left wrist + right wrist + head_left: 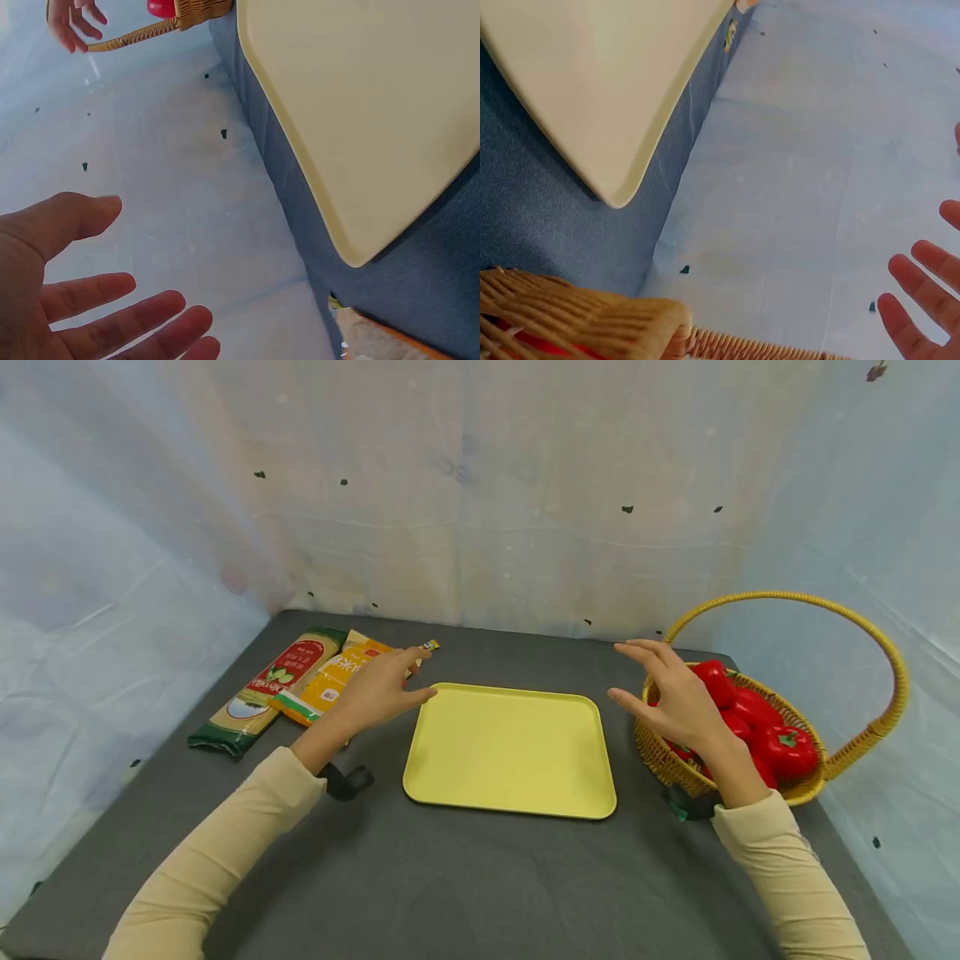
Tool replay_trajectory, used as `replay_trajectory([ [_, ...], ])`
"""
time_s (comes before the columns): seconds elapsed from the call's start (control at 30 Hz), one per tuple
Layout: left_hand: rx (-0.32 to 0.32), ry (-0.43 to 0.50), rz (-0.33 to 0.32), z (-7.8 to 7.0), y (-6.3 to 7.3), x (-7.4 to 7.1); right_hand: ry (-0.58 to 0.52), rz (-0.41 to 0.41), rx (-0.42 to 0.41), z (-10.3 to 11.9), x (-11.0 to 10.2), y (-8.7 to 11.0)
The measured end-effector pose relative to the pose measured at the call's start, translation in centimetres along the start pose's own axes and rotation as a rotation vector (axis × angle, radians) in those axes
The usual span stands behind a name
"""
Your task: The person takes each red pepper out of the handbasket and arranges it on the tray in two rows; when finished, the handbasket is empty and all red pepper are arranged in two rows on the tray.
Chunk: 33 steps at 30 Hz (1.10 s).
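Note:
My left hand [382, 689] is held over the left side of the table, its fingers spread and nothing in them. In the head view it overlaps an orange food packet [327, 687], beside a longer green and beige packet [264, 689] with a red label. My right hand [678, 702], also holding nothing, has its fingers extended at the left side of a wicker basket [656, 758]. Several glossy red bell peppers [786, 752] fill that basket. Between the two hands a yellow rectangular tray [510, 752] lies flat, bare inside.
The dark grey cloth [480, 877] covers the table. A tall arched handle [896, 677] rises from the basket at the right. Pale sheeting [480, 527] hangs behind and along both sides. A small yellow-tipped packet end [430, 645] shows behind my left hand.

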<state>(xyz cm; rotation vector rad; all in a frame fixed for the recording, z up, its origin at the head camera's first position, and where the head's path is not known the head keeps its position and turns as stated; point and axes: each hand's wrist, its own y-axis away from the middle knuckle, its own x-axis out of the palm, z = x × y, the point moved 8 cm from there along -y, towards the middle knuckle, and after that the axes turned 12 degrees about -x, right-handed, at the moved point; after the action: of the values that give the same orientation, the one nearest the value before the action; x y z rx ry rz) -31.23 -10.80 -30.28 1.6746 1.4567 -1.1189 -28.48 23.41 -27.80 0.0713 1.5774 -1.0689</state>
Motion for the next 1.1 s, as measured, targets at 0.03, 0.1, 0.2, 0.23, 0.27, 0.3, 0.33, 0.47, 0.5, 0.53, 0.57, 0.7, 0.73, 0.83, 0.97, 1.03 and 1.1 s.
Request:
replay_trajectory([
  [0.03,-0.001,0.019,-0.001,0.2,0.0,0.1,-0.009,-0.017,0.007,-0.3,-0.2,0.2],
  [0.1,-0.011,0.057,0.002,0.7,0.0,0.4,-0.023,-0.055,0.012,-0.9,-0.5,0.6],
  [0.2,-0.022,0.105,0.007,1.6,-0.1,0.6,-0.044,-0.120,0.014,-1.8,-1.2,1.1],
  [0.23,-0.021,0.115,0.005,1.8,-0.1,0.7,-0.051,-0.141,0.016,-2.1,-1.5,1.3],
  [0.27,-0.019,0.126,0.003,2.1,-0.1,0.8,-0.057,-0.160,0.019,-2.4,-1.8,1.5],
  [0.3,-0.014,0.134,0.002,2.3,-0.1,0.9,-0.065,-0.179,0.022,-2.6,-2.1,1.6],
  [0.33,-0.007,0.145,-0.001,2.6,-0.1,1.1,-0.072,-0.196,0.028,-2.9,-2.4,1.8],
  [0.47,0.023,0.208,-0.008,3.4,-0.1,1.6,-0.077,-0.226,0.077,-4.0,-3.3,2.3],
  [0.5,0.029,0.229,-0.005,3.6,-0.1,1.8,-0.075,-0.226,0.093,-4.3,-3.5,2.5],
  [0.53,0.033,0.252,-0.005,3.8,-0.1,2.0,-0.070,-0.221,0.111,-4.5,-3.6,2.6],
  [0.57,0.036,0.271,-0.003,4.0,-0.2,2.3,-0.064,-0.216,0.126,-4.8,-3.6,2.8],
  [0.7,0.049,0.313,-0.002,4.8,-0.4,3.3,-0.053,-0.191,0.165,-5.7,-3.7,3.2],
  [0.73,0.050,0.315,-0.005,4.9,-0.4,3.6,-0.053,-0.187,0.172,-5.9,-3.7,3.4],
  [0.83,0.050,0.318,-0.006,5.2,-0.6,4.2,-0.062,-0.180,0.200,-6.4,-4.0,3.7],
  [0.97,0.013,0.327,0.010,5.5,-0.9,5.0,-0.090,-0.182,0.243,-7.2,-4.5,4.0],
  [1.03,-0.010,0.335,0.021,5.8,-1.0,5.5,-0.096,-0.186,0.254,-7.6,-4.7,4.1],
  [1.1,-0.034,0.343,0.039,6.2,-1.0,6.2,-0.095,-0.187,0.263,-7.9,-4.9,4.2],
])
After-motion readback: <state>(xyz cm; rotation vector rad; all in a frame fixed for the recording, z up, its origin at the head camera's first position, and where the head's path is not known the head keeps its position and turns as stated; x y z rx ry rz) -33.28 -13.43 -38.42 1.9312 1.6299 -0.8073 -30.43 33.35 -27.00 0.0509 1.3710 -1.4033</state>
